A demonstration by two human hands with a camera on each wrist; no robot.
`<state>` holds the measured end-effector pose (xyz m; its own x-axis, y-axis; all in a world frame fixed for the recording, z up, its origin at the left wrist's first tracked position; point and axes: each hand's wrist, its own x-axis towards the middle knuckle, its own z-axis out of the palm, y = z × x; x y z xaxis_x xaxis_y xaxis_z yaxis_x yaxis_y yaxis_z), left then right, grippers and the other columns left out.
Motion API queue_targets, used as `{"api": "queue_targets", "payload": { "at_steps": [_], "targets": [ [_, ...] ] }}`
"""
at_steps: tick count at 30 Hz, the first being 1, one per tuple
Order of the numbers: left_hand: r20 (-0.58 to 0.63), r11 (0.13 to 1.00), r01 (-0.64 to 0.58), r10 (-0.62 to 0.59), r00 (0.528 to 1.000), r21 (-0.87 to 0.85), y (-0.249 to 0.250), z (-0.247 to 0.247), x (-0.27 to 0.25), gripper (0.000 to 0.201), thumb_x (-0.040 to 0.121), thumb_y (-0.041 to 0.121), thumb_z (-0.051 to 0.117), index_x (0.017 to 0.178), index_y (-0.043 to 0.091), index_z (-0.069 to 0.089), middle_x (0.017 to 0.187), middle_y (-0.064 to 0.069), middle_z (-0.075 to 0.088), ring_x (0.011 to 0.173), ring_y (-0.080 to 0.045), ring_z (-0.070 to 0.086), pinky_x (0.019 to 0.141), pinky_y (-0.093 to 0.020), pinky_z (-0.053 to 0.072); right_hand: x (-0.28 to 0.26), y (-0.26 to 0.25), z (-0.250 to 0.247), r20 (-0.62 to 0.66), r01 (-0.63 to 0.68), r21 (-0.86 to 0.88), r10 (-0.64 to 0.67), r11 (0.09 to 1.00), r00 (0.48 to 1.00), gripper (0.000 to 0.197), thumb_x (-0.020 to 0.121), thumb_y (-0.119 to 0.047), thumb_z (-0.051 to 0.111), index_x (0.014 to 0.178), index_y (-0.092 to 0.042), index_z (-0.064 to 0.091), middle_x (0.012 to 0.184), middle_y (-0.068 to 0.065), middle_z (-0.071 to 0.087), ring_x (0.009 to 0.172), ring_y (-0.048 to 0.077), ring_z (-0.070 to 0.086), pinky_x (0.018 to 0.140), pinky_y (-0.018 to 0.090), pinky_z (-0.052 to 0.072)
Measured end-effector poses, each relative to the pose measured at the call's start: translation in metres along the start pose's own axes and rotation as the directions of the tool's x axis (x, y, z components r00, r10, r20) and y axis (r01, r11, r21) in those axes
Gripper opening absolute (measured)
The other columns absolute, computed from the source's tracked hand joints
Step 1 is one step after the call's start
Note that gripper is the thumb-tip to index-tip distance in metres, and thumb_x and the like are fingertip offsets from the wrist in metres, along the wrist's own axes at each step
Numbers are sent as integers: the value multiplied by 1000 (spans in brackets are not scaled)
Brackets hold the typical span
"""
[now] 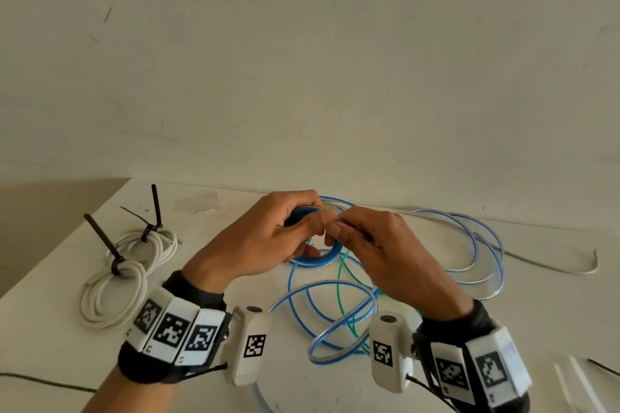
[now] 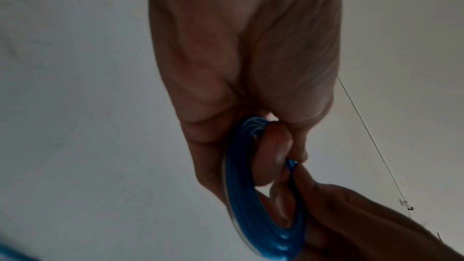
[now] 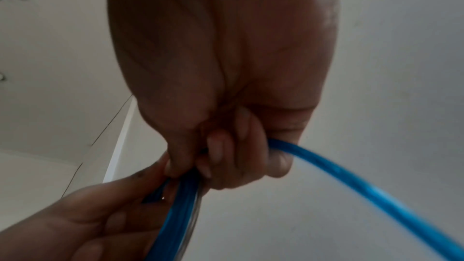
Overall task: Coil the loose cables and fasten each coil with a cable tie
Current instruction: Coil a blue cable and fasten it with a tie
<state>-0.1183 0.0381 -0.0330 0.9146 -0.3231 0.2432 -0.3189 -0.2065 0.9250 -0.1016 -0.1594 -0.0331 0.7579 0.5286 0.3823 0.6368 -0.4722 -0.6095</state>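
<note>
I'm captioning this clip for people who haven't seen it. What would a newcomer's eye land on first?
First, the two hands meeting at the table's middle: the left hand grips a small blue cable coil while the right hand feeds blue cable onto it. Next, loose blue cable sprawls to the right and toward the viewer. On the left lie white cable coils, already fastened with black cable ties.
</note>
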Motion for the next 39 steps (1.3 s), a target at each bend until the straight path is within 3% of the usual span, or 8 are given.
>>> {"api": "queue_targets", "payload": {
  "at_steps": [8,13,17,21,25,31,34,39],
  "targets": [
    [0,982,-100,101,995,163,3,-1,-3,19,99,32,59,92,15,61,51,3,52,46,-14,54,67,-40,63,-3,3,-6,105,-18,-2,18,1000,994,24,101,-36,56,84,-26,70,61,-20,51,57,7,43,57,13,33],
    [-162,974,-199,215,963,110,6,2,2,20,98,30,57,90,12,60,55,7,51,47,-11,51,60,-46,59,2,1,1,-92,-14,149,28,989,995,31,95,-49,51,92,-27,73,63,-13,48,56,7,38,55,23,33],
    [-339,966,-259,239,910,-14,8,5,5,21,98,27,56,90,7,56,55,1,43,48,-14,41,59,-36,54,7,2,16,-273,10,203,46,979,961,34,102,-48,48,96,-28,74,72,-11,56,61,8,47,61,27,38],
    [-499,941,-318,223,838,-112,8,3,7,23,101,21,52,91,1,50,56,0,40,49,-16,39,62,-33,53,8,-3,31,-254,21,281,53,959,966,53,103,-53,41,86,-8,62,64,1,40,59,19,37,55,46,37],
    [-540,931,-336,212,815,-142,3,8,9,21,104,22,50,91,5,52,56,2,41,51,-16,40,65,-33,53,8,-13,41,-307,44,293,50,955,950,47,106,-45,43,86,-6,62,66,16,40,60,32,36,54,47,34],
    [-331,947,-221,137,934,-232,3,-1,7,24,96,33,54,91,9,55,58,-3,46,49,-18,47,69,-34,56,5,-6,16,-228,34,211,15,977,974,36,102,-39,47,83,-15,65,59,6,37,55,23,35,52,34,32],
    [-104,996,-84,81,991,-22,-1,-14,1,27,91,35,59,96,9,63,57,-4,57,54,-22,59,70,-35,59,0,-1,4,-76,29,66,-24,997,997,29,103,-33,52,82,-18,66,57,-11,40,53,9,36,53,15,28],
    [11,979,-36,35,999,200,0,-17,-5,29,94,42,53,86,15,61,55,3,52,54,-12,58,66,-38,54,-2,0,-1,51,20,13,-20,1000,999,35,102,-39,50,87,-13,68,60,-9,40,55,9,36,54,17,29]
  ]
}}
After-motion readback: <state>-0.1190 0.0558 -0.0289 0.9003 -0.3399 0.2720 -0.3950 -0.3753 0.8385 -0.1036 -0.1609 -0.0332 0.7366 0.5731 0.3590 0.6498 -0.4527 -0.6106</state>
